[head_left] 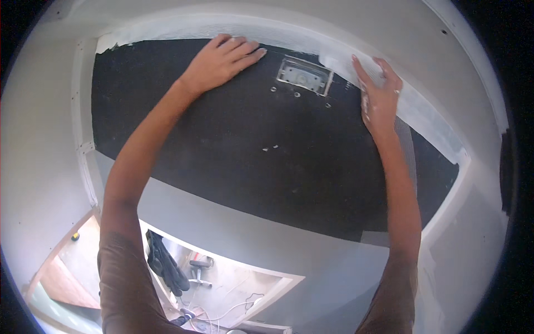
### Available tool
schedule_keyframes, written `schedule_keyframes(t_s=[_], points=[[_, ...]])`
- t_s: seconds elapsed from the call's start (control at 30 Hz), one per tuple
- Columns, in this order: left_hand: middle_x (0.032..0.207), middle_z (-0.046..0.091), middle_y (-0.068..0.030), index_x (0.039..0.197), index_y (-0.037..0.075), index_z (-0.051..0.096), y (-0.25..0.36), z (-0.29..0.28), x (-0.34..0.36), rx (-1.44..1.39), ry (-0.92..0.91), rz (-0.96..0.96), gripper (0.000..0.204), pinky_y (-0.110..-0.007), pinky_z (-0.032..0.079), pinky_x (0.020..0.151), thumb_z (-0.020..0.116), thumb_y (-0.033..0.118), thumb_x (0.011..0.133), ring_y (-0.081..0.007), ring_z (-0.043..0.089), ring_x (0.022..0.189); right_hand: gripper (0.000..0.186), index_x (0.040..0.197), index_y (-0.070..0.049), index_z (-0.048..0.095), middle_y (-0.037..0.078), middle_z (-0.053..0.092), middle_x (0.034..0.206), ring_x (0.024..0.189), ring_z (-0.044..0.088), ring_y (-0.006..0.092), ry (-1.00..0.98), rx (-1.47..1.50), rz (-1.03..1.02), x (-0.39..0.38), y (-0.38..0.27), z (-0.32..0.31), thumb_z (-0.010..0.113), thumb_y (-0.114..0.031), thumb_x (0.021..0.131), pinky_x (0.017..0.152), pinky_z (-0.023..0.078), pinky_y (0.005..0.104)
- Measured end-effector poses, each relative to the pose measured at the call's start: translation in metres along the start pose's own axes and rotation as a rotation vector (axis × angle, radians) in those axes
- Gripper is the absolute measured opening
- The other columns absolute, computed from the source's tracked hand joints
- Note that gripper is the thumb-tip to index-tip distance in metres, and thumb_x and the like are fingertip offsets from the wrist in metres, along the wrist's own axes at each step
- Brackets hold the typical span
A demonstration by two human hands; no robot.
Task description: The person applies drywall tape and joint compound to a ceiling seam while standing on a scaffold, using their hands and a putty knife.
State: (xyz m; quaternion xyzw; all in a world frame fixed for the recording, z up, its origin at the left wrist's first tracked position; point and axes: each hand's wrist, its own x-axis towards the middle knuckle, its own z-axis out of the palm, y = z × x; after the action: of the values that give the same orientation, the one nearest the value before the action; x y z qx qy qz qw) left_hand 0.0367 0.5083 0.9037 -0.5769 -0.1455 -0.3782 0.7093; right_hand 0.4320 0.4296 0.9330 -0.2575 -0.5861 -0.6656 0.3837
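Both arms reach up to a large black panel [239,128] framed by white surfaces. My left hand [225,62] lies on its upper edge, fingers stretched out and holding nothing that I can see. My right hand [381,97] is farther right at the white border, fingers apart, with white smears on the thumb side. A pale mesh strip [409,147] runs from around my right hand down beside the forearm, over the black panel. Between the hands is a rectangular metal electrical box [303,77] set in the panel. Whitish wet-looking coating [217,26] covers the border above.
Below the black panel is a grey-white panel [233,209]. Through an opening below I see a dark garment [167,264], an office chair [199,271] and loose cables [222,320]. A small yellow-and-black object [75,237] lies at lower left. White frame edges [82,106] enclose both sides.
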Motion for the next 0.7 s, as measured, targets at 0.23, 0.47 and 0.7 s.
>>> schedule_keyframes(t_s=[0.23,0.47,0.7], points=[[0.139,0.059,-0.004,0.141,0.013,0.059,0.015,0.018,0.036,-0.028,0.05,-0.28,0.054,-0.041,0.044,0.105,0.068,0.016,0.088,-0.0241,0.055,0.128,0.071,0.144,-0.034,0.061,0.007,0.05,0.147,0.125,0.049,0.0296,0.028,-0.049,-0.023,0.001,0.007,0.008,0.076,-0.005,0.081,0.104,0.04,0.0453],[0.139,0.059,-0.0043,0.144,0.013,0.057,0.013,0.012,0.032,-0.079,0.055,-0.293,0.055,-0.043,0.044,0.107,0.067,0.013,0.089,-0.0249,0.055,0.128,0.07,0.145,-0.037,0.06,0.005,0.051,0.145,0.123,0.049,0.0299,0.095,-0.09,-0.021,0.002,0.007,0.01,0.077,-0.01,0.083,0.102,0.041,0.0482],[0.136,0.058,-0.017,0.135,-0.002,0.059,0.018,0.001,0.041,-0.098,-0.021,-0.3,0.039,-0.046,0.042,0.108,0.056,0.016,0.1,-0.0347,0.052,0.128,0.063,0.145,-0.038,0.059,0.004,0.054,0.143,0.121,0.051,0.0288,0.159,-0.105,-0.033,0.003,0.008,0.013,0.075,-0.017,0.087,0.1,0.041,0.048]])
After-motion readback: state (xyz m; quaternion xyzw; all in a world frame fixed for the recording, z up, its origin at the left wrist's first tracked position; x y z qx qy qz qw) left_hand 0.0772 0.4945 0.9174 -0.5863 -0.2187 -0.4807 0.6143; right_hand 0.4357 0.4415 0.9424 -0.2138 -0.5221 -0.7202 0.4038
